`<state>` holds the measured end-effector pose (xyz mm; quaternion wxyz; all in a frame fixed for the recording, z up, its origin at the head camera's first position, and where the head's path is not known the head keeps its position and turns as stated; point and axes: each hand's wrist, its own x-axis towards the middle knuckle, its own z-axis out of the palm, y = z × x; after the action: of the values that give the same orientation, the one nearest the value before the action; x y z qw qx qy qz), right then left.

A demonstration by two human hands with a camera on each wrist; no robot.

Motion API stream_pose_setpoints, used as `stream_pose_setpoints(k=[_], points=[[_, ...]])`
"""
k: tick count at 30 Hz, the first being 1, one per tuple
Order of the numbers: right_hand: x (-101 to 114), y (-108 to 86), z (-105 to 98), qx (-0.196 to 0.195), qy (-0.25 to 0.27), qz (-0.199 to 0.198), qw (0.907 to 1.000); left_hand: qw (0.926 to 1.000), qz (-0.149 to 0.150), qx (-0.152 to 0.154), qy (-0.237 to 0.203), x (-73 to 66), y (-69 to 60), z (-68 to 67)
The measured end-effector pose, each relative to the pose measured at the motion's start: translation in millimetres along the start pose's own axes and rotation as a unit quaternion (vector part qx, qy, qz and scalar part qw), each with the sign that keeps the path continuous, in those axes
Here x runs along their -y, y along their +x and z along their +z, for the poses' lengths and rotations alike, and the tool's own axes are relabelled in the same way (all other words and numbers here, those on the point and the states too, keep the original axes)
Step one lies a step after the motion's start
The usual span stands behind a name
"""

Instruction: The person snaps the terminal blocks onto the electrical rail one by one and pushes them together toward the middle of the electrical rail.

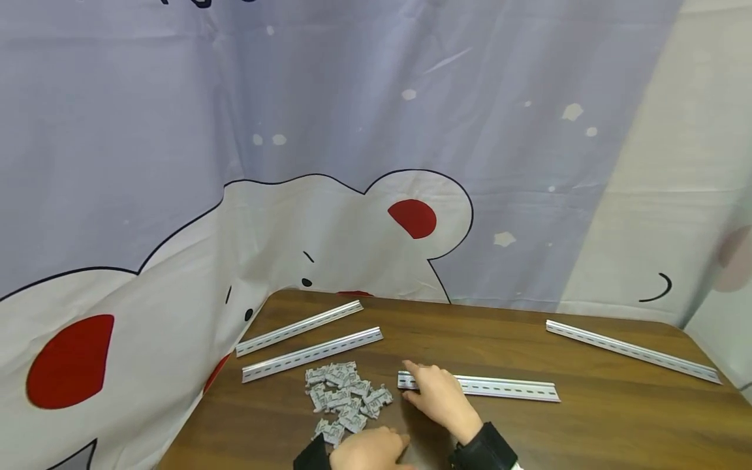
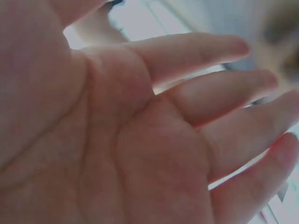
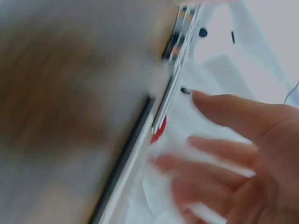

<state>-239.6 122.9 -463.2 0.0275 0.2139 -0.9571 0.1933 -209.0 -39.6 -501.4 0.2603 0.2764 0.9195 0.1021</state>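
Observation:
My right hand (image 1: 437, 396) is over the left part of a slotted metal mounting rail (image 1: 512, 388) that lies on the brown table. In the right wrist view its thumb (image 3: 229, 109) and fingers stand apart, blurred, with nothing between them. At the bottom of the head view, my left hand (image 1: 369, 449) is just below a heap of small grey plastic clips (image 1: 343, 398). The left wrist view has its palm (image 2: 154, 149) facing the camera, fingers extended and spread, holding nothing. Whether the right fingertips touch the rail, I cannot tell.
Two similar rails, a nearer one (image 1: 311, 354) and a farther one (image 1: 299, 328), lie slanted at the table's left. Another rail (image 1: 634, 352) lies toward the right edge. A printed cloth (image 1: 329, 228) hangs behind the wooden table (image 1: 470, 333).

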Motion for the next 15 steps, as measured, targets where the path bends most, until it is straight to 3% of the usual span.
stream_pose_setpoints(k=[3,6,9,11,15], points=[[11,12.6,9,-0.008,0.045,-0.033,0.9984,0.9985,-0.01,-0.052,-0.015,-13.0,-48.2,-44.1],[21,19.4,18,0.005,0.057,-0.022,0.9981,0.9949,-0.031,-0.085,-0.044,-7.3,-73.5,-68.7],[30,22.8,26,0.006,0.044,0.012,0.9989,0.9897,-0.065,-0.103,-0.074,7.7,-81.8,-78.1],[31,23.1,28,0.009,0.05,0.039,0.9979,0.9868,-0.078,-0.108,-0.093,15.9,-80.1,-78.9],[31,25.7,29,0.023,0.087,0.075,0.993,0.9859,-0.07,-0.107,-0.108,26.2,-70.1,-78.9]])
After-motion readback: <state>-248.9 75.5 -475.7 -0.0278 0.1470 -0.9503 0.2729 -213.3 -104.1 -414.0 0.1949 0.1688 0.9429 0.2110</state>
